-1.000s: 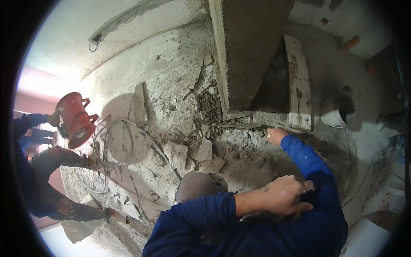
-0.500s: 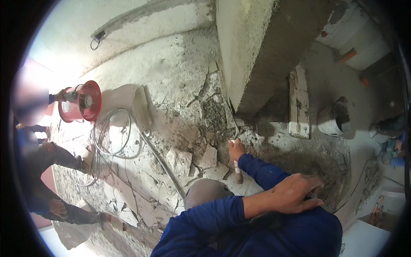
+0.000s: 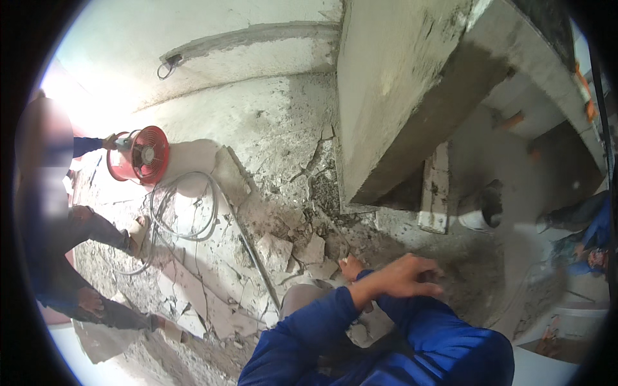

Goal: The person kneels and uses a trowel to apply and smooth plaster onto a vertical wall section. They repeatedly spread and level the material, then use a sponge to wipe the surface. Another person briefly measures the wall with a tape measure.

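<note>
Head view. My left hand (image 3: pixel 407 275) is loosely spread, thumb apart from the fingers, crossing above my right arm in its blue sleeve (image 3: pixel 425 315). My right hand (image 3: pixel 351 266) is closed round a thin, greyish, rod-like tool (image 3: pixel 334 228); grip partly hidden behind the left. Tool slants up and left from the fist toward a jagged, gravelly, dark gap (image 3: pixel 324 190) in the pale, cracked concrete floor (image 3: pixel 270 145). Cannot tell whether the tip touches. Angular, pale grey concrete chunks (image 3: pixel 275 252) lie left of the right hand, near my bent knee (image 3: pixel 299 298). Beyond the gap, at right: a massive, grey concrete block (image 3: pixel 393 109); near its foot, a whitish, stained board (image 3: pixel 434 196) and a pale, round bucket (image 3: pixel 474 220) on its side. Far left, a co-worker's hand (image 3: pixel 112 141) on a red, drum-shaped fan (image 3: pixel 117 168); grey, looped hose (image 3: pixel 248 252) between us.
</note>
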{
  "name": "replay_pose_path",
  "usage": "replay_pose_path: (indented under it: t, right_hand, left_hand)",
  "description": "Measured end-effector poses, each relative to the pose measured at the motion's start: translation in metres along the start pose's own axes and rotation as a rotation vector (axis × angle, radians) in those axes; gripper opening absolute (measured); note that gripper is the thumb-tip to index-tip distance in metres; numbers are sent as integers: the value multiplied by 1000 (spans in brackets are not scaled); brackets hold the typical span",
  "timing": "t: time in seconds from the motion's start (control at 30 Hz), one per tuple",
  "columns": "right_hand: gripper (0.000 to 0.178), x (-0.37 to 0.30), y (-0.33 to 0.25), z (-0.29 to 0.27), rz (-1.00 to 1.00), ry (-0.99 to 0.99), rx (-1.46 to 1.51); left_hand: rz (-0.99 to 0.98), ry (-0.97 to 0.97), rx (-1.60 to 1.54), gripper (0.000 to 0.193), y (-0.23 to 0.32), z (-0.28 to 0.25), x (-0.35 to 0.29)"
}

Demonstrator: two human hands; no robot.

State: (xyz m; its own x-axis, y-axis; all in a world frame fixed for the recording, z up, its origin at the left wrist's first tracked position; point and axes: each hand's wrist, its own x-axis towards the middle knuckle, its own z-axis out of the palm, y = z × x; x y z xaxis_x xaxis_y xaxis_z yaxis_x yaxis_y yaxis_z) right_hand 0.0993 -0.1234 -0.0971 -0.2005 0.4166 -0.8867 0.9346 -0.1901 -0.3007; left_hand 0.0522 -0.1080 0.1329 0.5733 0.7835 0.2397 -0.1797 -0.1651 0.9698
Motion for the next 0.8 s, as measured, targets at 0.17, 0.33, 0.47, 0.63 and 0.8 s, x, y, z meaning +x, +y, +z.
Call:
replay_pose_path:
  t: [0.17,0.33,0.47,0.63,0.8]
  right_hand:
    - [48,-115,48,-55,79,-76,-214]
    - [38,-222,136,-114,-221,-325,-1119]
    - [32,-333,190,-128,-255,-568,-1442]
    - [30,-452,207,-116,-335,-570,-1418]
    - [41,-493,189,-81,-120,-317,-1092]
  left_hand:
    - [-501,397,-474,35,9,14,-45]
    - [-690,709,520,48,88,95,-185]
    - [-1256,806,275,57,164,180,-333]
    - [-1563,546,-370,69,201,280,-419]
    - [-1284,980,-1007,79,189,171,-388]
